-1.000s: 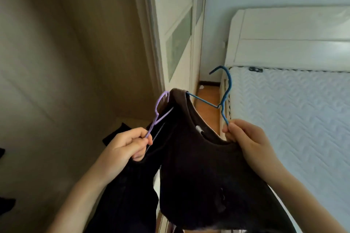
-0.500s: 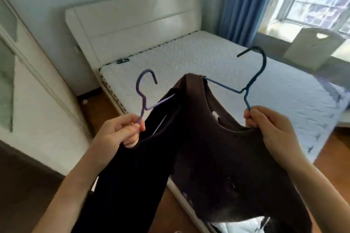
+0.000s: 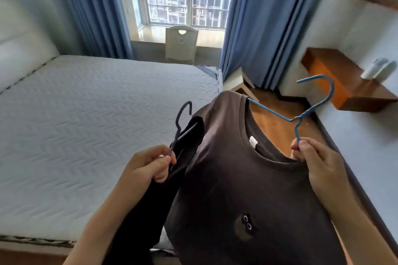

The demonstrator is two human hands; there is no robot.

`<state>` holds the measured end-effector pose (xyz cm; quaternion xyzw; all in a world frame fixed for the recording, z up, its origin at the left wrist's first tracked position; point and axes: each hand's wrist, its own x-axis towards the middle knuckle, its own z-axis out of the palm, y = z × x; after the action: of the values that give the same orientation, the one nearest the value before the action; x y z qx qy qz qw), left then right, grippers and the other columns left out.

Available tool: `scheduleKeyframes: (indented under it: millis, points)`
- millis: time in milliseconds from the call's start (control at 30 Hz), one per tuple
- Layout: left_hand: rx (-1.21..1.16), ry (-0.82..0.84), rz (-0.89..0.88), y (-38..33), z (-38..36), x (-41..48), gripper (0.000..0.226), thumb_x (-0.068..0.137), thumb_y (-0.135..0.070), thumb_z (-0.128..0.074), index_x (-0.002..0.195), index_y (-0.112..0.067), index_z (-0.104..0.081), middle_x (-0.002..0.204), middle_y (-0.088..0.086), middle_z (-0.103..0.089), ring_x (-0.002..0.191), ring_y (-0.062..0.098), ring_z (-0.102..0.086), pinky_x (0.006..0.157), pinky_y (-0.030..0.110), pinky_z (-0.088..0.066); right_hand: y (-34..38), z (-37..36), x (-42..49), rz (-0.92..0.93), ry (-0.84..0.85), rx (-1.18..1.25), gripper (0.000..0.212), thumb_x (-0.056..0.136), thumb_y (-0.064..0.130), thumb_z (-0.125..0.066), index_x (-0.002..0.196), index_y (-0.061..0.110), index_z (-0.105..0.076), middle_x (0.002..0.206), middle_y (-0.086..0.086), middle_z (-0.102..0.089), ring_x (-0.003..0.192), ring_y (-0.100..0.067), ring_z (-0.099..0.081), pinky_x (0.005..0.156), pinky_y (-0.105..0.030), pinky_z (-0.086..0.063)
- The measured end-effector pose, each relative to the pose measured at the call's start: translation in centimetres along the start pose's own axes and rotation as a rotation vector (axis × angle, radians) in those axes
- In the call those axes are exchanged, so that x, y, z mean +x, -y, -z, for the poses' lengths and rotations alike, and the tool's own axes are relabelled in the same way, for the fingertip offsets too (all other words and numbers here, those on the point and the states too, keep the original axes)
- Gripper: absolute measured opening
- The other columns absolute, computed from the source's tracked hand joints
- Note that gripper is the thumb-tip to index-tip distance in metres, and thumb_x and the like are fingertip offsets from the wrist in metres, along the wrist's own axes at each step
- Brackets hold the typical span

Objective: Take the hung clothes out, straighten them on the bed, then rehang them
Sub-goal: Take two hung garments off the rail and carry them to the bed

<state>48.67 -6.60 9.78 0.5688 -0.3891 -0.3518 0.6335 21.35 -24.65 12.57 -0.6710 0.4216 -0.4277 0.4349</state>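
Observation:
My right hand [image 3: 316, 161] grips the neck of a blue wire hanger [image 3: 301, 116] that carries a dark brown T-shirt [image 3: 247, 189] with a small eyed patch on its chest. My left hand [image 3: 148, 165] pinches a purple hanger [image 3: 181, 122] with a black garment [image 3: 155, 200] hanging from it, just left of the T-shirt. Both garments hang in front of me over the near right corner of the bed [image 3: 86, 127], a bare white quilted mattress.
A white headboard [image 3: 19, 54] stands at the left. A white chair [image 3: 181, 43] sits under the window between blue curtains [image 3: 258, 28]. At the right, a wooden wall shelf [image 3: 336, 79] holds white items, and wooden floor [image 3: 277, 122] runs between bed and wall.
My view has swung from the wardrobe round to the bed and window. Both hands keep hold of their hangers, and the garments now hang over the bed's near corner.

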Motion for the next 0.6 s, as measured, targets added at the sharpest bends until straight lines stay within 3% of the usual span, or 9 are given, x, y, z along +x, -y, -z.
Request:
scheduleKeyframes:
  millis: [167,367,533,600]
  points:
    - [-0.010,0.140,0.047,2.7,-11.3,4.6,0.020,0.083,-0.009,-0.052,0.079,0.010,-0.059,0.051,0.003,-0.032,0.047,0.012,-0.030,0.046,0.016,-0.030,-5.9,9.7,0.1,-0.093,-0.189,0.016,0.028,0.099,0.006,-0.045,0.080,0.013,-0.065,0.074,0.020,-0.070,0.068,0.006,-0.065,0.065,-0.002,-0.046]
    - [-0.069,0.233,0.123,6.2,-26.7,9.8,0.017,0.082,-0.007,-0.051,0.076,0.008,-0.058,0.050,0.002,-0.033,0.044,0.009,-0.031,0.044,0.015,-0.030,-13.5,22.8,2.2,-0.188,-0.282,0.030,0.035,0.099,0.007,-0.047,0.074,0.017,-0.070,0.068,0.013,-0.069,0.067,0.004,-0.064,0.066,-0.005,-0.048]
    - [-0.042,0.251,0.171,7.7,-36.6,13.7,0.021,0.094,0.005,-0.048,0.075,0.007,-0.057,0.045,-0.005,-0.037,0.041,0.005,-0.032,0.042,0.013,-0.028,-17.1,30.6,5.2,-0.170,-0.265,-0.066,0.036,0.098,0.006,-0.046,0.079,0.029,-0.067,0.068,0.006,-0.066,0.065,-0.002,-0.059,0.062,-0.009,-0.046]
    - [-0.035,0.233,0.221,8.3,-38.5,15.2,0.029,0.096,0.011,-0.040,0.073,0.006,-0.057,0.044,-0.004,-0.038,0.039,0.004,-0.033,0.041,0.012,-0.028,-19.0,32.7,7.2,-0.160,-0.232,-0.110,0.032,0.098,0.007,-0.047,0.082,0.027,-0.065,0.074,-0.003,-0.064,0.066,-0.008,-0.057,0.063,-0.019,-0.048]
